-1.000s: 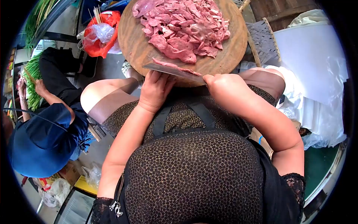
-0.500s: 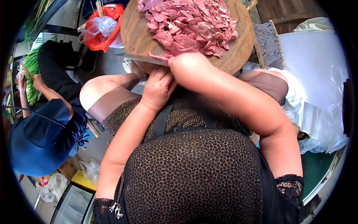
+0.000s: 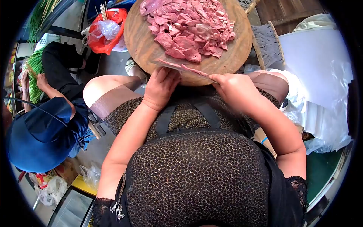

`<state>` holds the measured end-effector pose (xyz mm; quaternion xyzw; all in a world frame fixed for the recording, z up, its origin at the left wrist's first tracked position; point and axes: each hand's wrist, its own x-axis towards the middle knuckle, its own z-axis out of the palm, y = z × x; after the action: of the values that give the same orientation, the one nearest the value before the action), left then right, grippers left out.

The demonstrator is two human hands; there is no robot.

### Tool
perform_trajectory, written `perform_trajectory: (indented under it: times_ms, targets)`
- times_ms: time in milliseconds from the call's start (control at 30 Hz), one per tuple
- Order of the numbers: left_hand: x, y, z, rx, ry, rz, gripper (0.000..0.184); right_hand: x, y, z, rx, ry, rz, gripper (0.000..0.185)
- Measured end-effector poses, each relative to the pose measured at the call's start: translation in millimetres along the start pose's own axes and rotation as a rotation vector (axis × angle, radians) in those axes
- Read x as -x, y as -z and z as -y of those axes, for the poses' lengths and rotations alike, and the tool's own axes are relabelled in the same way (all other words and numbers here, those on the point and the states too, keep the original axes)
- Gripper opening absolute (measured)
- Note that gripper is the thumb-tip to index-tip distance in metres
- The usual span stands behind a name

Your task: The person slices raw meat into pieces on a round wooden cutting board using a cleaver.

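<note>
In the head view, my right hand (image 3: 235,89) is closed around the handle end of a knife (image 3: 193,71). Its wide blade points left along the near edge of a round wooden chopping board (image 3: 140,41). Thin strips of pink meat (image 3: 170,63) lie along the blade. My left hand (image 3: 162,85) is at the board's near edge beside the blade tip, fingers curled; what they grip is hidden. Farther back on the board lies a heap of sliced pink meat (image 3: 196,28), with a larger smooth piece (image 3: 153,5) at its left.
A red plastic bag (image 3: 102,43) with thin sticks stands left of the board. At far left, another person in a blue hat (image 3: 36,140) handles green stalks (image 3: 36,72). A woven chair (image 3: 268,41) and a white surface (image 3: 317,64) with plastic sheeting are at right.
My right hand has moved right and toward me, away from my left hand, drawing the knife with it. More of the blade shows. My left hand has stayed nearly in place.
</note>
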<state>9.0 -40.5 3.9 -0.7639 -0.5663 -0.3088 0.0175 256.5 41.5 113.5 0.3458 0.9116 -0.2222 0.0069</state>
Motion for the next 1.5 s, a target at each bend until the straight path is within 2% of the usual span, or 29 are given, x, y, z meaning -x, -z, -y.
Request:
perform_trajectory:
  times_ms: [67,133,300,367,533,633,700,800,833,900,933,1000,1033,1100,1133,1233,1333,1433,1500]
  targets:
    - [3.1,-2.9,2.3,0.013,0.01,0.012,0.036,6.5,0.1,-0.9,0.029,-0.008,0.044,0.019]
    - [5.8,-3.0,3.8,0.159,0.093,0.054,0.034,6.9,2.4,2.9,0.042,-0.027,0.078,0.018]
    - [2.2,-2.6,2.8,0.104,0.066,0.048,0.033,-2.4,6.7,9.3,0.089,-0.056,0.2,0.015]
    - [2.9,-1.4,3.8,0.089,0.062,0.042,0.033,-9.7,8.2,14.1,0.125,-0.07,0.292,0.021]
    - [5.6,-2.7,2.9,0.133,0.134,0.063,0.034,-34.2,6.8,24.5,0.053,-0.066,0.284,0.018]
    - [2.6,-1.8,3.1,0.099,0.092,0.038,0.031,-60.4,-11.5,32.6,0.04,-0.016,0.218,0.021]
    - [-1.0,1.6,1.4,0.123,0.087,0.04,0.03,-88.5,-31.7,33.4,0.016,0.006,0.226,0.022]
    - [-1.6,4.5,0.1,0.167,0.095,0.043,0.028,-115.1,-21.9,35.7,0.091,0.051,0.298,0.021]
    - [-2.1,5.6,-0.4,0.194,0.107,0.041,0.028,-119.0,-27.4,24.6,0.052,0.071,0.225,0.021]
    - [-5.6,7.3,-0.7,0.183,0.087,0.017,0.026,-115.2,-36.8,15.6,-0.057,0.028,-0.082,0.021]
    - [-4.3,6.1,0.3,0.185,0.076,-0.001,0.029,-111.9,-33.9,13.1,-0.048,0.034,-0.086,0.021]
    - [-3.1,8.9,-1.6,0.186,0.067,-0.016,0.032,-97.8,-28.3,16.5,-0.137,-0.031,-0.286,0.019]
    - [-0.6,9.4,-3.2,0.185,0.065,-0.015,0.032,-89.1,-21.3,16.4,-0.139,-0.032,-0.288,0.019]
    - [-0.3,8.5,-4.2,0.148,0.083,-0.005,0.032,-69.8,-3.3,8.7,-0.029,-0.022,-0.122,0.019]
    - [-2.9,9.4,-5.2,0.148,0.072,-0.009,0.032,-56.4,0.4,5.8,0.055,0.019,-0.14,0.02]
    - [-3.9,7.9,-8.2,0.119,0.051,-0.049,0.026,-23.8,2.9,2.8,-0.081,-0.001,-0.092,0.018]
    - [3.4,0.7,-1.4,0.071,0.027,-0.057,0.025,1.1,3.2,0.2,-0.023,-0.006,-0.006,0.023]
    - [4.1,-1.7,1.4,0.088,0.003,-0.013,0.027,10.6,1.9,0.9,0.055,-0.047,0.076,0.022]
    - [6.8,-1.7,0.9,0.131,0.09,0.022,0.036,12.0,0.5,2.4,0.087,-0.042,0.086,0.018]
